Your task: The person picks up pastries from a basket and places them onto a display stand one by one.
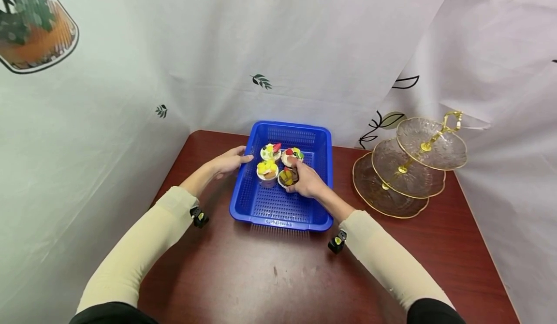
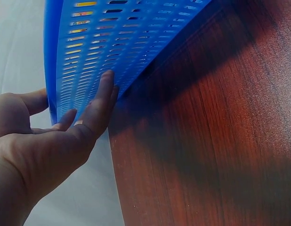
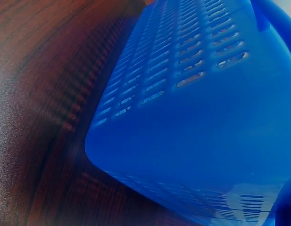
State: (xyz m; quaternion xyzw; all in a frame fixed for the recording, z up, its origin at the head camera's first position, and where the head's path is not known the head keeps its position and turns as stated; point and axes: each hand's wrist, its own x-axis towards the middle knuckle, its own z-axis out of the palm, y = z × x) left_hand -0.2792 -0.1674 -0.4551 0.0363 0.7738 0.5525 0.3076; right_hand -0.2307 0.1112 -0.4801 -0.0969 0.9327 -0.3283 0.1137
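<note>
Evidently, the left hand [image 1: 228,162] hooks its thumb over the rim of the basket [image 1: 236,196], fingers against the outer side; the plastic looks light and stiff, so that rim should bear a firm hold. Right of this grip, inside the basket, the right hand [image 1: 309,182] pinches the dark cup [image 1: 286,175] between thumb and fingers. It is probably light, its topping perhaps fragile; the sides below seem safest to hold.
</note>
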